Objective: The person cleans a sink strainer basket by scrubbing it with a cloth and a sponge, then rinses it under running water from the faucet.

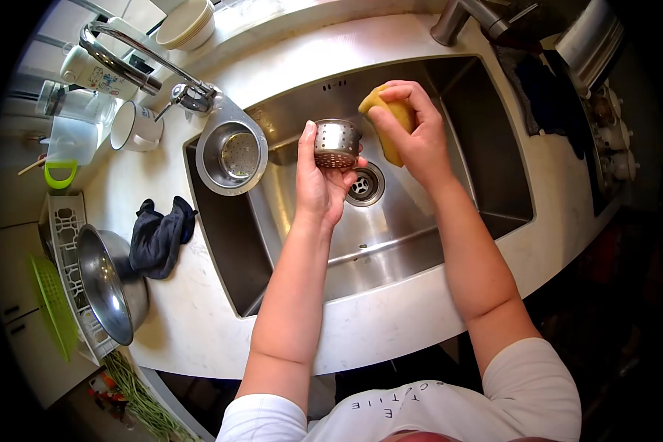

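Note:
Over the steel sink [390,247], my left hand [319,184] grips a small perforated metal strainer cup [337,141], tilted so its holed base shows. My right hand [420,136] is closed on a yellow sponge [394,121], held to the right of the cup and apart from it. Below and between the two hands is the drain [365,186]. A round steel side basin [232,153] with a perforated bottom hangs at the sink's left edge.
A faucet [191,96] and white mug [136,127] stand at the upper left. Dark cloth [162,236] and a metal bowl [112,283] lie left of the sink. Another faucet [457,22] rises behind it. A dark towel [541,92] is at right.

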Available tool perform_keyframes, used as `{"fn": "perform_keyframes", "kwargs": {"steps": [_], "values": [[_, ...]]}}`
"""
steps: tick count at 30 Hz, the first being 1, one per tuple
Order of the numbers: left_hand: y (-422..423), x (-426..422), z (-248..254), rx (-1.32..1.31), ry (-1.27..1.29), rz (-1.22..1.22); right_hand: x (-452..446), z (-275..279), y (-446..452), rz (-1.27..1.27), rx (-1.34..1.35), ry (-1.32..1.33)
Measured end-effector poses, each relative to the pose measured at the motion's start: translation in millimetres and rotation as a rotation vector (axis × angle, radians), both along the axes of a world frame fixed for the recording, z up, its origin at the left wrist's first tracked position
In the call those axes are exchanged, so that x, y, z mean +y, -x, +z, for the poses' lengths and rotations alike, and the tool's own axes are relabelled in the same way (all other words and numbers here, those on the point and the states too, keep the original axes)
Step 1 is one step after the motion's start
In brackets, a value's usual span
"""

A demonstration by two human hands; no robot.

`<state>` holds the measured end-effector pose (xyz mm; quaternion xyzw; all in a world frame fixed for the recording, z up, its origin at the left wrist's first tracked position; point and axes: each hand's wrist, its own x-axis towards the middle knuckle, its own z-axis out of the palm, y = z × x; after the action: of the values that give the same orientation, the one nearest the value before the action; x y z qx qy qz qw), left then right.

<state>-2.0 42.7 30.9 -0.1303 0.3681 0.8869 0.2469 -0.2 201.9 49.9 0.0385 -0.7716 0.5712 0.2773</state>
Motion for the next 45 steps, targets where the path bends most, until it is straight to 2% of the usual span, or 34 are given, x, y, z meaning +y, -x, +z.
{"fn": "perform_keyframes", "kwargs": {"steps": [1,2,11,13,19,21,22,24,28,31,33,35,37,39,40,41,43,45], "values": [[0.4,0.2,-0.1,0.010,0.007,-0.010,-1.9,1.0,-0.6,0.033,0.012,0.051],[0.1,0.5,0.0,0.011,0.007,-0.010,-1.5,0.8,0.0,0.067,0.031,-0.046],[-1.4,1.6,1.2,-0.024,0.006,-0.020,6.1,-1.3,-1.2,0.197,-0.009,-0.146],[-2.1,2.2,4.5,0.137,0.152,0.014,6.1,-0.2,-2.5,0.185,-0.023,-0.186],[-2.8,4.8,6.3,0.239,0.320,0.054,9.3,-4.0,-3.6,0.132,-0.064,-0.301],[-3.1,5.0,4.6,0.257,0.335,0.073,13.1,-12.0,-3.7,0.126,-0.192,-0.577],[-2.0,3.5,2.5,0.208,0.247,0.052,12.5,-12.3,-2.9,0.120,-0.189,-0.571],[-1.3,0.3,2.1,0.130,0.122,0.024,9.9,-11.9,-0.9,0.061,-0.160,-0.271],[-2.4,2.5,3.1,0.094,0.105,0.044,7.3,-3.8,-0.5,-0.021,-0.012,-0.069],[-2.2,3.6,4.7,0.149,0.126,0.051,-1.8,-1.0,-4.6,0.138,0.007,-0.115],[-2.7,2.8,5.3,0.200,0.137,0.071,2.3,-5.5,-3.3,0.137,-0.013,-0.110],[-2.4,1.6,10.4,0.195,0.089,0.063,13.9,-11.9,-1.2,0.083,-0.083,-0.253],[-2.2,3.0,9.7,0.157,0.091,0.073,15.1,-11.9,2.0,0.017,-0.048,-0.184],[-2.6,3.0,9.6,0.156,0.074,0.052,14.4,-8.9,1.9,0.081,-0.230,0.284],[-2.8,3.1,10.6,0.149,0.055,0.049,14.3,-3.0,-0.5,0.160,-0.312,0.354],[-2.9,3.1,11.4,0.143,0.037,0.047,12.4,-1.8,-2.2,0.161,-0.312,0.354],[-3.2,2.2,12.6,0.134,0.016,0.044,8.0,-0.3,-3.4,0.319,-0.316,0.471],[-3.1,1.7,12.4,0.125,-0.007,0.042,6.2,0.9,-3.3,0.327,-0.295,0.455]]}}
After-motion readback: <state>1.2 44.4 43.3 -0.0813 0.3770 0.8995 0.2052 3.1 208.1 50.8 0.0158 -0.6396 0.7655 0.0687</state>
